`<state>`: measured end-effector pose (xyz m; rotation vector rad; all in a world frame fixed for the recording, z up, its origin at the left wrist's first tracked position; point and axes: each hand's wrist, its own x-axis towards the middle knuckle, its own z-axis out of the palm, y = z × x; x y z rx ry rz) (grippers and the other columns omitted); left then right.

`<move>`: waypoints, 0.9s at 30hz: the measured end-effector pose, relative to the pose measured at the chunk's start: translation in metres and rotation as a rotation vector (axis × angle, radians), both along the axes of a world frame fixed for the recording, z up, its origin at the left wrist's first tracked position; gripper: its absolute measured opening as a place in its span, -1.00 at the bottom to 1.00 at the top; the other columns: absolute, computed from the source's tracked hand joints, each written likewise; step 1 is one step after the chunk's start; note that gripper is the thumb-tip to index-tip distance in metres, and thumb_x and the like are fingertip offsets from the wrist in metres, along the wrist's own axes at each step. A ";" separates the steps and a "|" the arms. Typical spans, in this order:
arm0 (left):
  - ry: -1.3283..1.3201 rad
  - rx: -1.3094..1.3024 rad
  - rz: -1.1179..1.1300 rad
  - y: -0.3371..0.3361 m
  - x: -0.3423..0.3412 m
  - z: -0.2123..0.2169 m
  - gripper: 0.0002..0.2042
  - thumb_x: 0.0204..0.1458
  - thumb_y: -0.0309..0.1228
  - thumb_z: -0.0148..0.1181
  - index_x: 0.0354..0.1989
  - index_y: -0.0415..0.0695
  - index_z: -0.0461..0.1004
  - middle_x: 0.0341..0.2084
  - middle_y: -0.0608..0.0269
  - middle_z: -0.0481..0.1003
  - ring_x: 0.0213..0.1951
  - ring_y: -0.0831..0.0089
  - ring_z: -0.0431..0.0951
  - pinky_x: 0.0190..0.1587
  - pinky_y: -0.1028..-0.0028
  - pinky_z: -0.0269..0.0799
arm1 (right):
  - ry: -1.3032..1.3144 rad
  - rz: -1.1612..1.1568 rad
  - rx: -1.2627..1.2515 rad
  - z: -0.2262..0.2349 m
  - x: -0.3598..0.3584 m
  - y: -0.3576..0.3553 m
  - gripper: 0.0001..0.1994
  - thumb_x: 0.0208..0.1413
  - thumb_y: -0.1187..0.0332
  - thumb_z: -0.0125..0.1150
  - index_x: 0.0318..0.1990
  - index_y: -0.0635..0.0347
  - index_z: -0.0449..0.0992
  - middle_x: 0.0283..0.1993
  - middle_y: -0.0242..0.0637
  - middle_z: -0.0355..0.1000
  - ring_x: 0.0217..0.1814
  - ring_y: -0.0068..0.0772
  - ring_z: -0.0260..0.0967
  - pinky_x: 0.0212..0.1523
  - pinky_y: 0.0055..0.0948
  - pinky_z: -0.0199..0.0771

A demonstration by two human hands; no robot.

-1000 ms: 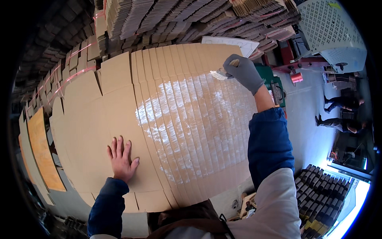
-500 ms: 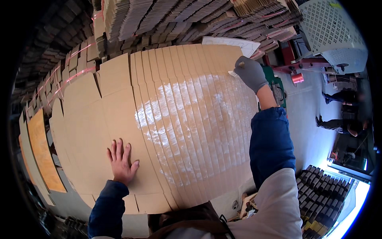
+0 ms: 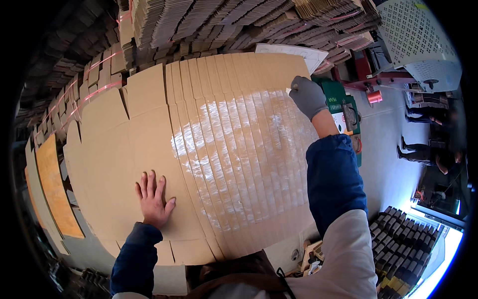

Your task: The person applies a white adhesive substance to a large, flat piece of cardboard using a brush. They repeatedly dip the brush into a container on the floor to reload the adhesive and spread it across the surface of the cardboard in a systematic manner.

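Note:
In front of me spreads a fanned stack of flat brown cardboard sheets (image 3: 119,164), their edges overlapping in narrow steps toward the right. Shiny, wet-looking whitish streaks (image 3: 219,144) cover the middle of those steps. My bare left hand (image 3: 155,202) lies flat on the wide top sheet at the left, fingers spread. At the far right corner of the fan, my right hand (image 3: 308,97), in a grey glove, is closed. A small whitish tip (image 3: 289,90) pokes out of its fingers, touching or just above the cardboard; the rest is hidden in my fist.
Tall stacks of folded cardboard (image 3: 199,22) rise along the far side. Beyond my right hand are green boxes (image 3: 343,107) and a perforated pale machine guard (image 3: 418,40). Dark stacked pieces (image 3: 403,244) stand at the lower right. Two people (image 3: 423,152) are on the floor farther right.
My right hand has moved slightly toward me, and its wrist has turned. More of the green boxes shows beside it. My left hand stays flat in place.

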<state>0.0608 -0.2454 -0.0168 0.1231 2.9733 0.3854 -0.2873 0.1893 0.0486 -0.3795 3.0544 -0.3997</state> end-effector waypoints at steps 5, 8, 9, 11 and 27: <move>-0.039 0.010 0.046 0.002 -0.002 0.012 -0.31 0.03 -0.05 0.16 0.35 -0.02 0.22 0.43 -0.05 0.02 0.45 -0.15 -0.11 0.36 -0.25 -0.30 | -0.059 0.124 -0.451 0.037 0.039 -0.073 -0.90 0.02 0.38 0.22 -0.30 0.14 0.52 -0.26 -0.07 0.51 -0.23 0.00 0.51 -0.21 -0.20 0.50; -0.035 0.011 0.036 0.002 -0.002 0.009 -0.30 0.01 -0.08 0.16 0.35 -0.04 0.21 0.44 -0.05 0.00 0.46 -0.15 -0.13 0.38 -0.22 -0.32 | -0.171 0.315 -0.540 0.024 0.058 -0.126 -0.90 0.01 0.38 0.23 -0.31 0.13 0.52 -0.29 -0.10 0.52 -0.22 -0.02 0.50 -0.20 -0.21 0.50; -0.041 0.022 0.034 0.003 -0.005 0.009 -0.30 0.00 -0.10 0.15 0.35 -0.06 0.21 0.44 -0.05 -0.01 0.46 -0.15 -0.14 0.39 -0.21 -0.33 | -0.121 0.267 -0.430 0.014 0.053 -0.121 -0.90 0.01 0.37 0.24 -0.31 0.13 0.53 -0.29 -0.11 0.52 -0.24 -0.03 0.50 -0.21 -0.21 0.50; -0.034 0.025 0.041 0.003 -0.005 0.010 -0.30 0.00 -0.08 0.18 0.35 -0.03 0.22 0.44 -0.02 0.00 0.46 -0.13 -0.13 0.39 -0.21 -0.31 | -0.024 0.178 -0.212 -0.001 0.031 -0.094 -0.89 0.01 0.36 0.24 -0.31 0.12 0.53 -0.29 -0.12 0.53 -0.27 -0.04 0.50 -0.22 -0.22 0.50; -0.029 0.075 0.051 -0.001 -0.001 0.010 -0.29 0.01 -0.02 0.18 0.37 0.05 0.20 0.45 0.04 -0.02 0.46 -0.11 -0.12 0.36 -0.27 -0.26 | -0.086 0.307 -0.358 0.025 0.037 -0.171 -0.87 0.00 0.33 0.22 -0.36 0.18 0.53 -0.38 -0.07 0.54 -0.31 -0.01 0.52 -0.24 -0.16 0.52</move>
